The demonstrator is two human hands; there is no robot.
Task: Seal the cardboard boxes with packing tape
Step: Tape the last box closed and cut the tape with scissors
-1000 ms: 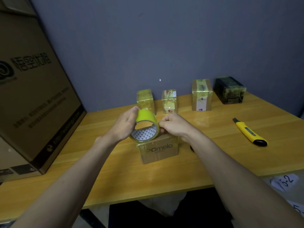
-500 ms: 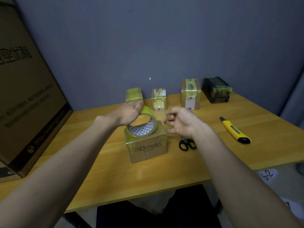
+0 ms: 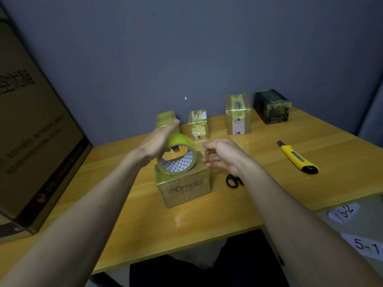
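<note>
- Left hand (image 3: 158, 141) gripped yellow packing-tape roll (image 3: 177, 155), resting atop brown cardboard "pomelo" box (image 3: 184, 184), near table centre.
- Right hand (image 3: 222, 155) empty, fingers loosely curled, just right of roll.
- Step judged: starting a strip; next, find the tape's free end.

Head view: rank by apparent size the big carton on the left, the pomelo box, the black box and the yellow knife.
1. Big carton
2. Pomelo box
3. Black box, though farther away
4. Yellow knife

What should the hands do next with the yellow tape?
Probably the right hand should pinch the loose tape end: the left hand holds the yellow tape roll on the brown cardboard Pomelo box, and the right hand is beside it, holding nothing.
</note>
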